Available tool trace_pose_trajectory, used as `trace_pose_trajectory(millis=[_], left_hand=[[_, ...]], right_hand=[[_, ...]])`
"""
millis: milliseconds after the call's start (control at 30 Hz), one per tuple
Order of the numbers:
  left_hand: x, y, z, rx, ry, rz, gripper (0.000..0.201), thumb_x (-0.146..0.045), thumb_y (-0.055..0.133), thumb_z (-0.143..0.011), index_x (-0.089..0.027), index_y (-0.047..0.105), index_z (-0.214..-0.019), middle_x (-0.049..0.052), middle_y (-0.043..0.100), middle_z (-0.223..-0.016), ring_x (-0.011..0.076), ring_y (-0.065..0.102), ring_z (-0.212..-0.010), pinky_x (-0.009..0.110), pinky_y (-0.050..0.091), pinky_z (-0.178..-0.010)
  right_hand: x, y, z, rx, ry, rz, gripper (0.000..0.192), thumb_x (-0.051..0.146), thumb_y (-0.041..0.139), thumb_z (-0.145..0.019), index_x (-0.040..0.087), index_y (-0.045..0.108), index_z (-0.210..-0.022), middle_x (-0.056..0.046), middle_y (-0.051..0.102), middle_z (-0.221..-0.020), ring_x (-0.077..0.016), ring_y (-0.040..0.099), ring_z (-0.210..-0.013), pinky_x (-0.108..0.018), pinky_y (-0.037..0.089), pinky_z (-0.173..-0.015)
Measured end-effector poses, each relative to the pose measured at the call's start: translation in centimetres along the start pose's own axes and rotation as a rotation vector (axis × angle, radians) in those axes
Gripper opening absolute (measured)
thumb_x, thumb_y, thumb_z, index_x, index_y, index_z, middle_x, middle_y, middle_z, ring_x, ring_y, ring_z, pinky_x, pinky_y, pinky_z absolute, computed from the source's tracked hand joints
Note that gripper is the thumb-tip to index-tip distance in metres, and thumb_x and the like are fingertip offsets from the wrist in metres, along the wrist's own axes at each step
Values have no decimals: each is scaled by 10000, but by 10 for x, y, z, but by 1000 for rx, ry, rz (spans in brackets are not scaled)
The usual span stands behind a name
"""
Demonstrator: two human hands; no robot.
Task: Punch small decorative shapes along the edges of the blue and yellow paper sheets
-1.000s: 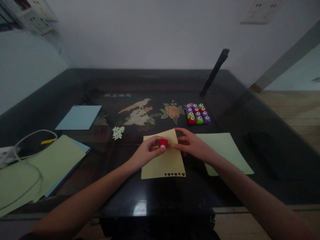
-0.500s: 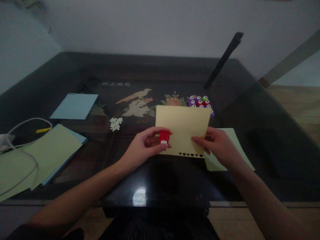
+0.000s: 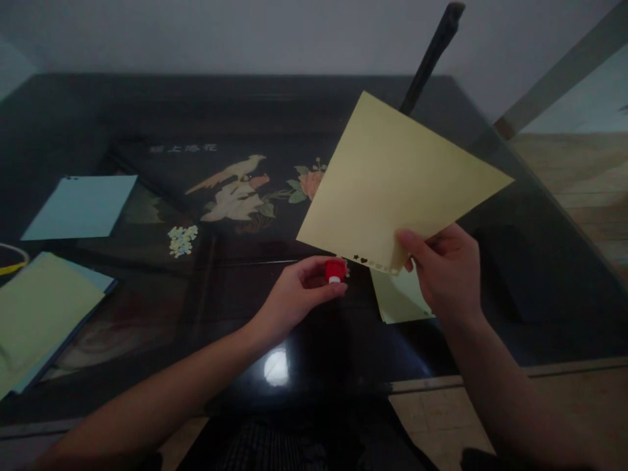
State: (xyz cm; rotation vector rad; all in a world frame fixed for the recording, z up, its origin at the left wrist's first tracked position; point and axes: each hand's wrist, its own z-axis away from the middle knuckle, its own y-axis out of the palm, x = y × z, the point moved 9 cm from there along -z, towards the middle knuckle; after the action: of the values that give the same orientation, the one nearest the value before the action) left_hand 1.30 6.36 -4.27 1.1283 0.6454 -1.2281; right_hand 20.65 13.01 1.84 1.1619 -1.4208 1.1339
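Two hands busy, left hand (image 3: pixel 294 297) pinching apparently a red punch (image 3: pixel 335 270), right hand (image 3: pixel 444 271) gripping yellow sheet (image 3: pixel 392 183).

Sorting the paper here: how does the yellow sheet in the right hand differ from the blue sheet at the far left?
The yellow sheet is lifted and tilted in the right hand; the blue sheet lies flat on the table. The yellow sheet has small punched shapes along one edge; none are discernible on the blue one. Both are plain single sheets.
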Motion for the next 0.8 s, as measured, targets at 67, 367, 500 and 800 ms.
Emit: trace_pose_trajectory(millis=[67,367,500,800], left_hand=[[2,-1,0,1,-9,8,317,-167,777,-671,-194,695,-976,62,741,-1022,206,684,-909,393,531,-873],[0,-2,4,-21,-16,-29,274,-189,771,-661,-186,655,-909,66,736,-1038,219,695,-901,403,545,-858],[-1,-3,5,-35,-16,-10,293,-190,778,-647,-174,648,-909,61,740,-1007,212,695,-898,389,543,-865],[3,-7,4,-59,0,-27,271,-235,783,-635,-163,667,-869,64,743,-926,238,680,-936,414,522,-878]], right_hand=[[3,1,4,-2,-31,61,112,241,752,-727,190,652,-736,38,635,-578,-80,492,-418,-213,364,-363],[8,6,12,9,-42,164,104,246,770,-716,194,681,-732,21,661,-578,-94,512,-415,-229,384,-368],[10,9,12,24,-49,166,83,218,765,-717,208,684,-732,30,645,-566,-89,506,-414,-224,381,-370],[10,17,13,104,-33,190,83,222,752,-724,198,673,-731,38,604,-533,-87,473,-401,-228,357,-368]])
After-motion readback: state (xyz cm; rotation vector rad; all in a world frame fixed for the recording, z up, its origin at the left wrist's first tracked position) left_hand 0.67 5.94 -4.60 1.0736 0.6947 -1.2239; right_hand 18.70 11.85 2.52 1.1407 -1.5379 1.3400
